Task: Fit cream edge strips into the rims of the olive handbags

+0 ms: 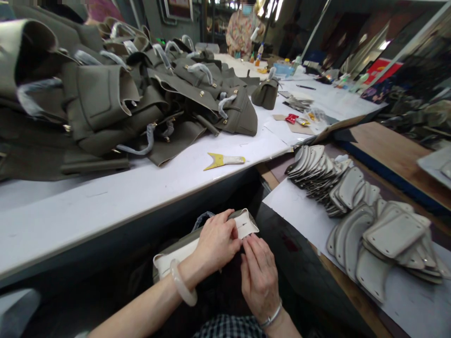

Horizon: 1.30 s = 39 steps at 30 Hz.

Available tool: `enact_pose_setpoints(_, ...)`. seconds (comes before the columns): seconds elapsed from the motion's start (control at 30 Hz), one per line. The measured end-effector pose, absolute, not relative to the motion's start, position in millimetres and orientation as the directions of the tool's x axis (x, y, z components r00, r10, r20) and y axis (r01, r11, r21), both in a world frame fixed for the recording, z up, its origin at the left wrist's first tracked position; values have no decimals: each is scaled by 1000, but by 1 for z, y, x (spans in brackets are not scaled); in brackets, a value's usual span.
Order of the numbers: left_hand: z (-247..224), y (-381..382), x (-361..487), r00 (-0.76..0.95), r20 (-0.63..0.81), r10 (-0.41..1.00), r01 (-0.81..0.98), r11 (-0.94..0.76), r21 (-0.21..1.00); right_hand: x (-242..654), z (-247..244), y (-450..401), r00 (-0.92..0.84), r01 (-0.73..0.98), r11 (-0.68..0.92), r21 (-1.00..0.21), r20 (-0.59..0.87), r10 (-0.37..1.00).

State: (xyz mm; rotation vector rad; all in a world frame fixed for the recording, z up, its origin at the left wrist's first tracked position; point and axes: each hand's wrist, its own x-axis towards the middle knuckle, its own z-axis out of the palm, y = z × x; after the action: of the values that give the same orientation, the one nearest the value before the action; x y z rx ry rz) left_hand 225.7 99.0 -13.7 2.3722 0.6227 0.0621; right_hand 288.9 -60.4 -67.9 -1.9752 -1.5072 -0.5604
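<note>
Olive-green bags (148, 94) are covering a white tabletop (105, 202), a yellow tool (216, 161) lying beside pale grey panels (369, 220).

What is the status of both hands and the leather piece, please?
Left hand grips leather piece at its pale end. Right hand pinches the same spot. Pile of olive bags on table beyond, apart.

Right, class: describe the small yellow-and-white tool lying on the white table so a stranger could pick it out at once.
Start at the long white table with the heap of olive-green handbags. Just in front of that heap, near the table's front edge, lies the small flat tool, alone on bare white surface. It is the only item there with a bright yellow forked end and a pale handle.
</note>
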Motion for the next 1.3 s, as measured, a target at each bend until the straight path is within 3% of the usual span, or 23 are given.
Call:
enact_pose_setpoints(0.2, -11, 96, 204, 876, -87, 475, 415, -648, 639, 286, -66, -56, 249, 967, -144, -211, 639, 728)
enact_pose_setpoints(0.7, -13, 69, 136, 696, 114, 709, 521, -608, 599, 245, -79, -49, 156, 947, 79, -311, 661, 734)
enact_pose_setpoints(0.8, -14, 65, 117, 608, 202, 768, 484, -560, 673, 242, -80, -48, 136, 941, 110, -319, 657, 742)
enact_pose_setpoints(0.87, -24, 62, 103, 404, 236, 884, 420, -408, 810, 241, -79, -48, 128, 943, 113, -314, 654, 746)
enact_pose_setpoints(0.9, -33, 62, 96, 233, 165, 958, 332, -238, 913, 241, -79, -47, 125, 945, 111, -309, 653, 747)
enact_pose_setpoints(0.93, -45, 61, 90, 53, 1, 999, 182, -11, 983, 242, -79, -47, 122, 946, 110, -304, 652, 749)
enact_pose_setpoints(0.97, -59, 59, 85, -83, -225, 971, -12, 225, 974, 242, -79, -46, 117, 948, 110, -298, 651, 750)
enact_pose_setpoints(1.0, -74, 58, 82, -137, -492, 860, -237, 454, 859, 242, -79, -45, 111, 950, 112, -290, 651, 751)
enact_pose_setpoints(1.07, -103, 53, 85, -58, -766, 641, -419, 681, 601, 242, -79, -45, 94, 955, 117, -272, 655, 749)
enact_pose_setpoints(1.17, -131, 45, 107, 142, -857, 496, -519, 775, 362, 242, -80, -44, 82, 961, 117, -251, 660, 747)
enact_pose_setpoints(1.3, -140, 46, 145, 263, -805, 531, -701, 679, 219, 242, -81, -44, 77, 964, 113, -241, 659, 748)
